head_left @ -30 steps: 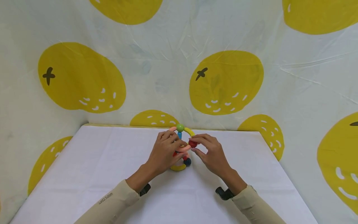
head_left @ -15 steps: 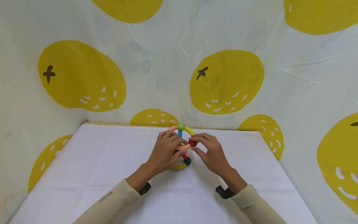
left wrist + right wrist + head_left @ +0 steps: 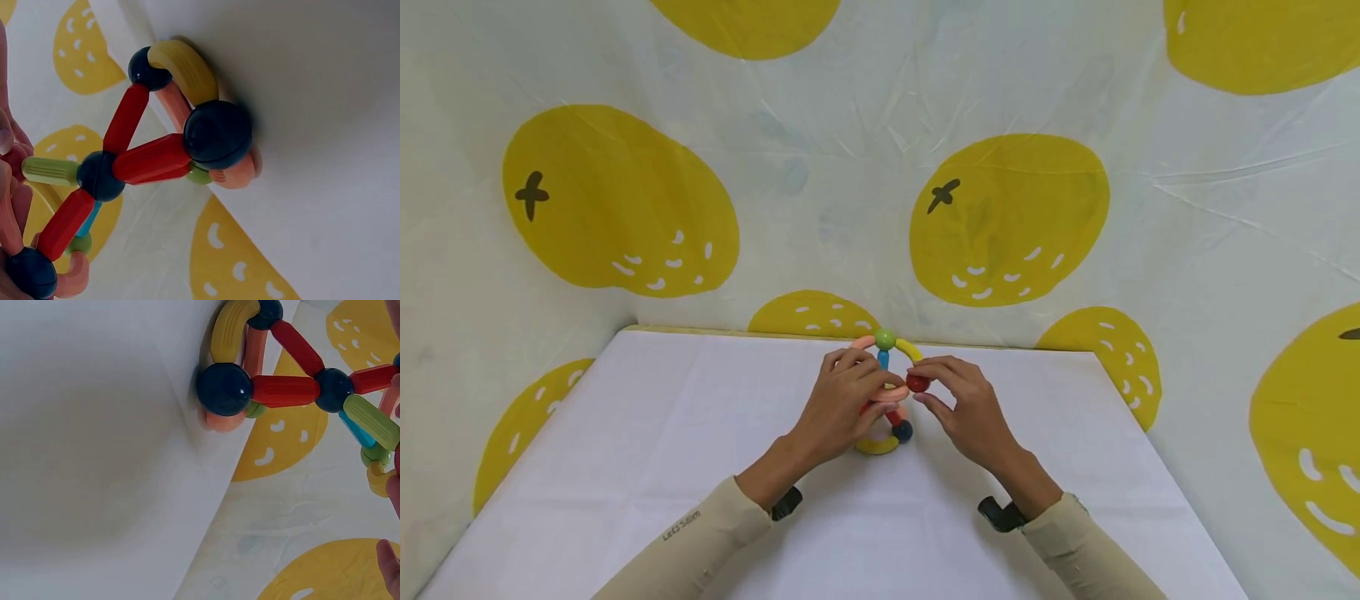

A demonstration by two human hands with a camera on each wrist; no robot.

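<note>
A magnetic ball-and-rod frame stands on the table, with red rods (image 3: pixel 150 159) meeting at a navy ball (image 3: pixel 101 176). My left hand (image 3: pixel 838 408) grips the frame's upper left part, thumb and fingers about a pink curved rod (image 3: pixel 891 394) and another navy ball (image 3: pixel 30 274). On the other side my right hand (image 3: pixel 970 408) holds a red ball (image 3: pixel 917 382), index finger over it and thumb just below. A light green rod (image 3: pixel 50 171) runs up toward the red ball. At the far top sits a green ball (image 3: pixel 885 339), joined to a yellow curved rod (image 3: pixel 909 350).
The frame's foot has a yellow curved rod (image 3: pixel 187 70) and a large navy ball (image 3: pixel 217 135) low on the white-covered table (image 3: pixel 647 450). Behind rises a white cloth (image 3: pixel 820 200) printed with yellow fruit, close past the table's back edge.
Both hands keep nearly the same place and hold. The end of the pink curved rod sits slightly farther left beside the red ball.
</note>
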